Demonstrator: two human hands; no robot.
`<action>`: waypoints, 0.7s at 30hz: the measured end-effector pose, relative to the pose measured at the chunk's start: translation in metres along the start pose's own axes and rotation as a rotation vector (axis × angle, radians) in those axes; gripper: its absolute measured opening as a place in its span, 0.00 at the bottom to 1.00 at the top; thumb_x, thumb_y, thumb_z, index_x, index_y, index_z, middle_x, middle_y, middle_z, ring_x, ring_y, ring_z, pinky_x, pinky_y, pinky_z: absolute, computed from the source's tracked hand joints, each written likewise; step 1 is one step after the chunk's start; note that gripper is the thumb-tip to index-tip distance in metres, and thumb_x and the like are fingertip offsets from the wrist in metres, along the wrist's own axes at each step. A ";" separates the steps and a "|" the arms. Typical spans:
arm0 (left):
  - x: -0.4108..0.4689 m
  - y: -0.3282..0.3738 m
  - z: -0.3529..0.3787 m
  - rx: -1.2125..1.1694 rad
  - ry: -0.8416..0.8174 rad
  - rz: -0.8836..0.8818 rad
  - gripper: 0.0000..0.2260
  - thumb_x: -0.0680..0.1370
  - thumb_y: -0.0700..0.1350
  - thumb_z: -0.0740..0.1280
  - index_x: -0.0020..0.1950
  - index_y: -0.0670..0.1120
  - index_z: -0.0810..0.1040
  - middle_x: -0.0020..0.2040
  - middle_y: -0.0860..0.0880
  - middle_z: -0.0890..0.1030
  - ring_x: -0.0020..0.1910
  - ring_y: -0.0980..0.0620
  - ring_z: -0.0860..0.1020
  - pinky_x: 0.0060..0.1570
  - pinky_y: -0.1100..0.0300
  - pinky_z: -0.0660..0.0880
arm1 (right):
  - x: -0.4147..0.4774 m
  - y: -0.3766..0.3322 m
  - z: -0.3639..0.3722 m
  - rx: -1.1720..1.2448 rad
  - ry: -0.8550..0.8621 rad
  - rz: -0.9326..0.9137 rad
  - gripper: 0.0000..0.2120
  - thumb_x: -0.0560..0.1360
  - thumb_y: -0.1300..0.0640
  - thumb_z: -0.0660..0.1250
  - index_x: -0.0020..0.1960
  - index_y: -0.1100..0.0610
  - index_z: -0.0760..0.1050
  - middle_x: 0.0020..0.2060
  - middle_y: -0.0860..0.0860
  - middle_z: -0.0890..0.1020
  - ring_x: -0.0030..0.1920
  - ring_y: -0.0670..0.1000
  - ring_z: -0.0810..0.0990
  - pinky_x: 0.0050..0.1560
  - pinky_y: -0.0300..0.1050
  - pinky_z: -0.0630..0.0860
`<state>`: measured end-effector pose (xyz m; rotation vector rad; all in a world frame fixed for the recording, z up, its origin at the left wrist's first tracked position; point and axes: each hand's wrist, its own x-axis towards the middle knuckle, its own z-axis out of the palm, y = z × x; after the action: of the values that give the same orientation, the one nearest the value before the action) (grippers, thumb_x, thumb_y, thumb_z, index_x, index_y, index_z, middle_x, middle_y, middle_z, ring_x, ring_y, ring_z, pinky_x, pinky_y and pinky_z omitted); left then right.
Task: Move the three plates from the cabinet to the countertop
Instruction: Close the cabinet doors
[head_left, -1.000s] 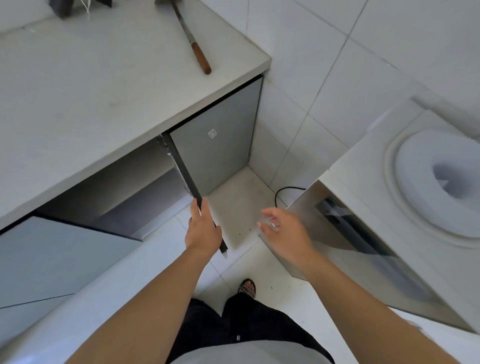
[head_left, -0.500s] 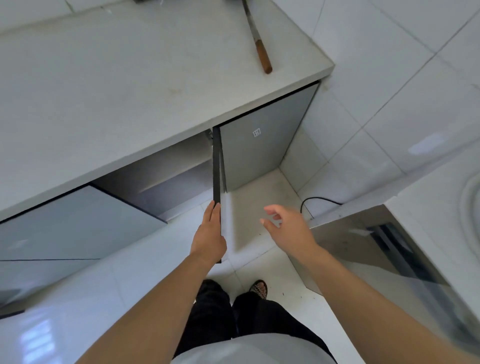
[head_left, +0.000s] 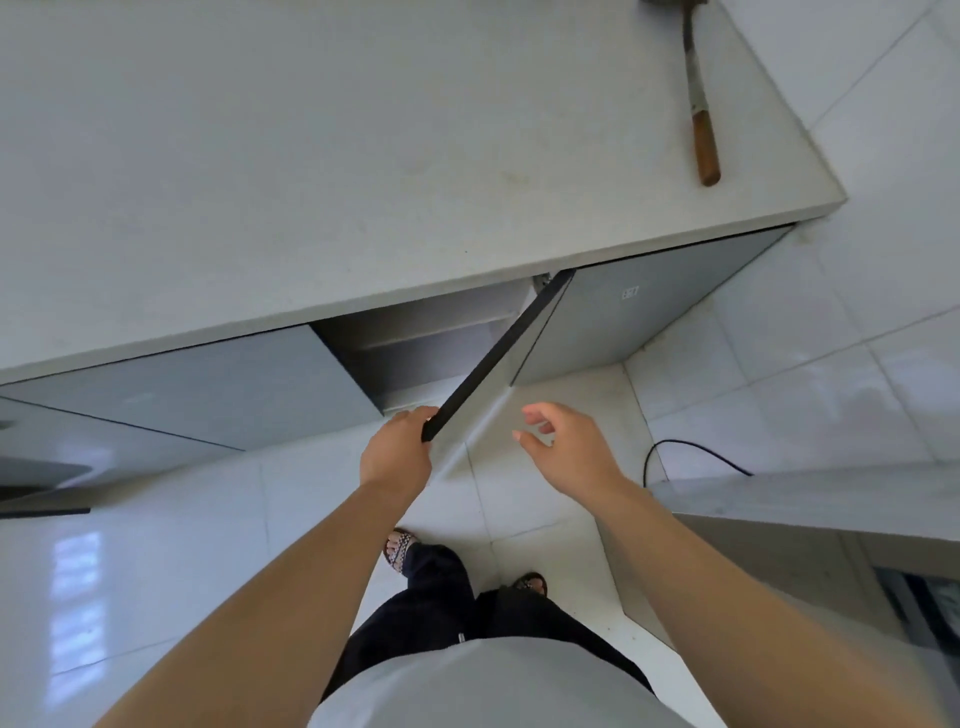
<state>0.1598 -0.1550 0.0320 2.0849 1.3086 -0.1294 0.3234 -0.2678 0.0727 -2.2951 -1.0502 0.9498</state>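
A grey cabinet door under the white countertop stands swung out towards me. My left hand grips the door's free top corner, fingers curled over its edge. My right hand hovers to the right of the door with fingers loosely spread, holding nothing. The cabinet opening shows only a bare shelf and dark inside. No plates are visible; the countertop edge hides most of the interior.
A long tool with a wooden handle lies at the countertop's far right. Closed grey doors flank the opening. A black cable runs over the floor tiles. A grey appliance stands at my right.
The door has swung further out with my left hand on its top corner. The view has shifted left, so the counter fills more of the frame and the appliance has slid out.
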 end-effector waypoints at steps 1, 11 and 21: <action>0.005 -0.004 -0.006 -0.009 0.017 -0.023 0.20 0.76 0.36 0.60 0.64 0.54 0.73 0.53 0.49 0.79 0.46 0.46 0.77 0.42 0.55 0.76 | 0.004 -0.006 0.002 -0.010 -0.005 -0.001 0.16 0.76 0.53 0.65 0.62 0.55 0.73 0.55 0.49 0.78 0.54 0.47 0.75 0.53 0.40 0.72; 0.035 -0.027 -0.031 0.057 0.028 0.019 0.17 0.77 0.38 0.61 0.64 0.53 0.73 0.56 0.49 0.78 0.50 0.47 0.77 0.42 0.57 0.73 | 0.045 -0.048 0.003 -0.112 -0.021 -0.079 0.17 0.76 0.52 0.64 0.63 0.54 0.73 0.57 0.49 0.79 0.57 0.49 0.76 0.54 0.39 0.70; 0.052 -0.028 -0.048 0.083 0.048 -0.075 0.16 0.77 0.39 0.62 0.62 0.54 0.73 0.54 0.50 0.78 0.49 0.48 0.77 0.40 0.57 0.73 | 0.093 -0.063 0.008 -0.539 -0.127 -0.268 0.23 0.78 0.54 0.59 0.71 0.56 0.61 0.73 0.53 0.59 0.72 0.53 0.59 0.63 0.48 0.68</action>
<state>0.1502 -0.0799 0.0343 2.1203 1.4329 -0.1704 0.3320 -0.1557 0.0695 -2.4264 -1.7981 0.7778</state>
